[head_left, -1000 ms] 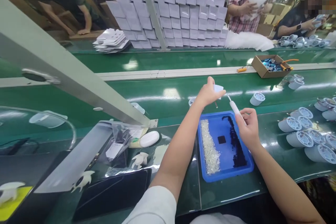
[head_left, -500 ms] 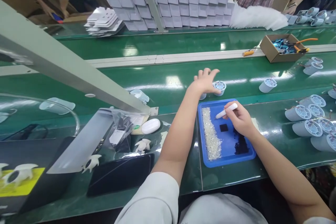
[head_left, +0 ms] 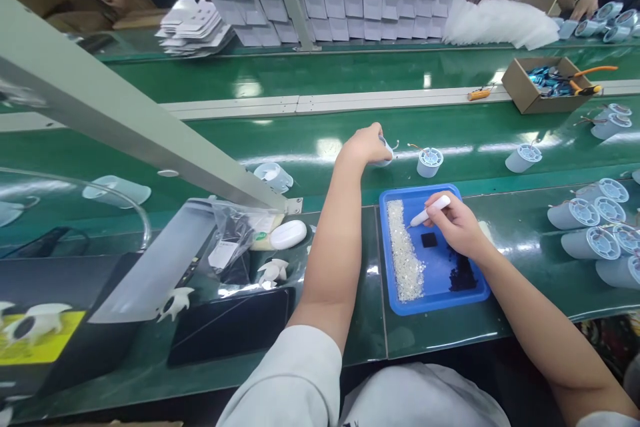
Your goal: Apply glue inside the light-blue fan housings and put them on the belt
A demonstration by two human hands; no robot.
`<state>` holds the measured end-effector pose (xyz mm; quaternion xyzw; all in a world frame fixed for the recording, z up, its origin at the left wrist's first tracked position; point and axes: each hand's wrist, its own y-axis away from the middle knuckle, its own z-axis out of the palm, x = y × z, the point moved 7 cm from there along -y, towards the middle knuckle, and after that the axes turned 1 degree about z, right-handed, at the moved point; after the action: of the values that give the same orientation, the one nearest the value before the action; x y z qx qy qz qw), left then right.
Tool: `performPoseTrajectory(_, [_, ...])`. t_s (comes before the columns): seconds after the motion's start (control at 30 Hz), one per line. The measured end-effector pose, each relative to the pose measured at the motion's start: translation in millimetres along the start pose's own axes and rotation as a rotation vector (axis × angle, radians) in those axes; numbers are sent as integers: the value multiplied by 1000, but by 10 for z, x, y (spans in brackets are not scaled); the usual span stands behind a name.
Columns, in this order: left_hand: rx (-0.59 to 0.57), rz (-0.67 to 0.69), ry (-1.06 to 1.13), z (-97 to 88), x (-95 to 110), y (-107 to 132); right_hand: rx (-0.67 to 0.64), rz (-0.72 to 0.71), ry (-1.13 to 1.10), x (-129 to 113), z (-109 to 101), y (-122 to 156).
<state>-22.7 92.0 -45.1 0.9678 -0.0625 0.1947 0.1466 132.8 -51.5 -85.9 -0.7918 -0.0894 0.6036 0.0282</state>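
My left hand (head_left: 364,145) is clenched on a small grey cup (head_left: 385,150) out on the green surface (head_left: 320,127), just beyond the blue tray (head_left: 387,250). My right hand (head_left: 457,227) holds a white pen (head_left: 430,211), tip down near the strip of clear beads (head_left: 405,253). I judge this the pick-up step: next calls for lifting 1 bead and bringing the cup close

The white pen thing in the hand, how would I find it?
Find the blue tray at the green belt's near edge. Over it the right hand holds a white pen tool, tip toward the strip of clear beads. Nothing else there is long and thin.
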Motion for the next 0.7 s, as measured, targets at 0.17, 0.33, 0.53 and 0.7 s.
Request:
performPoseTrajectory(0.17, [221,-38,277,-195,-44,51,45,-175,263,-198,-54,16])
performPoseTrajectory(0.33, [364,27,473,-277,-23,16,107,-281,313,-305,-105,36])
performPoseTrajectory(0.53, [405,39,571,-327,-3,28,259,-273,265,-298,-236,56])
performPoseTrajectory(0.7, [420,105,794,-383,70,107,375,-241,297,-247,-370,72])
